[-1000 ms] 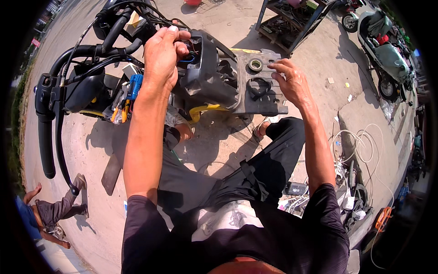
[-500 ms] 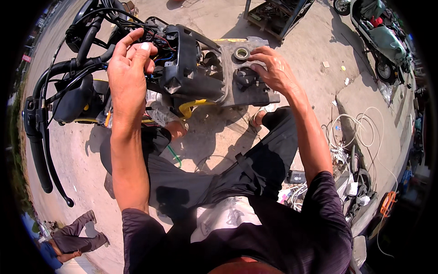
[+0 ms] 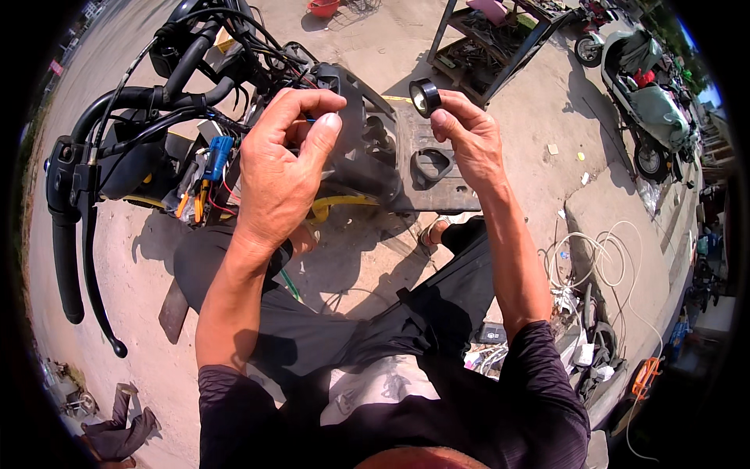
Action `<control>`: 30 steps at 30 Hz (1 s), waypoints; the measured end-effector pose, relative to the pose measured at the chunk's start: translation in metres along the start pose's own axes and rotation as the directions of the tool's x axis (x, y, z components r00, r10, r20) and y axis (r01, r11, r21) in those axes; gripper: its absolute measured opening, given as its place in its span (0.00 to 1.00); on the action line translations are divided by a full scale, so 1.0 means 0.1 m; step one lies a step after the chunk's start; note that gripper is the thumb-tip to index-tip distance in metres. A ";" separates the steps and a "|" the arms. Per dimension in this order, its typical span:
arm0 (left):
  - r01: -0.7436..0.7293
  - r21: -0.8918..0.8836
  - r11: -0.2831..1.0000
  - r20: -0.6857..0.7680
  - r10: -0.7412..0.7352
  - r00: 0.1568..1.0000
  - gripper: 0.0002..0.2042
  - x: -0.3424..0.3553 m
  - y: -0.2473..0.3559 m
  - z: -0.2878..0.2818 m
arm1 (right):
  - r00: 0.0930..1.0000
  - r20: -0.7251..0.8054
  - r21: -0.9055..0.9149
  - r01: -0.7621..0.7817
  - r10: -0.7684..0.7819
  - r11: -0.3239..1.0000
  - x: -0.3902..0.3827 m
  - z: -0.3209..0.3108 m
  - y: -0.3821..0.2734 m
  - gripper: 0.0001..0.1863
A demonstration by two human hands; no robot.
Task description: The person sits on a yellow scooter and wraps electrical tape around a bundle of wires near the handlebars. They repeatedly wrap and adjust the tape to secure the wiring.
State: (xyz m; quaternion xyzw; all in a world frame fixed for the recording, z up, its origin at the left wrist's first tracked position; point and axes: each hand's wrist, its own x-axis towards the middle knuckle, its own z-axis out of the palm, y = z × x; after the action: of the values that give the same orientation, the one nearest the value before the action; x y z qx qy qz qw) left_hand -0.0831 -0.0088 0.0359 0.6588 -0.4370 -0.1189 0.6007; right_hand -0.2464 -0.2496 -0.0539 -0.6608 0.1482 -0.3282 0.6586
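Note:
My right hand (image 3: 467, 141) pinches a small black roll of tape (image 3: 425, 97) between thumb and fingertips, lifted above the grey plastic scooter panel (image 3: 437, 184). My left hand (image 3: 281, 168) hovers in front of the dark front cover (image 3: 355, 133), fingers curled with thumb and forefinger close together; whether something thin sits between them cannot be told. Behind it run bundled wires with a blue connector (image 3: 219, 152). The black handlebar with its brake lever (image 3: 74, 227) lies to the left.
I sit on the concrete ground, legs in dark trousers. A metal rack (image 3: 500, 39) stands at the top, a parked scooter (image 3: 648, 102) at top right, white cables (image 3: 594, 258) and tools at right, a red bowl (image 3: 323, 7) far back.
My right hand has lifted the tape roll off the grey panel. My left hand has drawn back from the wiring toward me, and the view has closed in.

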 end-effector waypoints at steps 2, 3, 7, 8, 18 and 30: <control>-0.090 -0.001 0.996 -0.024 0.090 0.996 0.12 0.02 -0.04 0.07 | 0.999 0.026 0.115 0.036 -0.039 0.993 -0.07 0.30 -0.24 0.14; -0.094 -0.010 0.996 -0.027 0.094 0.995 0.14 0.01 -0.02 0.06 | 0.999 0.042 0.141 0.027 -0.033 0.990 -0.11 0.42 -0.32 0.15; -0.125 -0.004 0.992 -0.007 0.125 0.992 0.19 0.01 0.04 -0.03 | 0.991 0.127 0.117 -0.060 0.045 0.991 -0.21 0.73 -0.58 0.17; -0.166 -0.001 0.986 -0.012 0.166 0.986 0.20 0.02 0.01 -0.06 | 0.989 0.150 0.124 -0.022 0.004 0.992 -0.20 0.78 -0.60 0.19; -0.350 0.164 0.922 -0.202 0.379 0.903 0.17 -0.05 0.11 -0.21 | 0.977 0.154 -0.031 0.156 -0.149 0.987 -0.11 1.28 -0.82 0.17; -0.328 0.268 0.906 -0.262 0.396 0.880 0.08 -0.08 0.12 -0.33 | 0.836 0.173 -0.479 0.533 -0.520 0.698 -0.05 1.55 -0.87 0.17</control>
State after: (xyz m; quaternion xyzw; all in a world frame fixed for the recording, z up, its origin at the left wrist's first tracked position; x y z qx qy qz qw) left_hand -0.0703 0.0213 0.0520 0.6364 -0.4632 0.1492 0.5985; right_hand -0.1732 -0.1183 0.0417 -0.8287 0.0261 -0.4434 0.3405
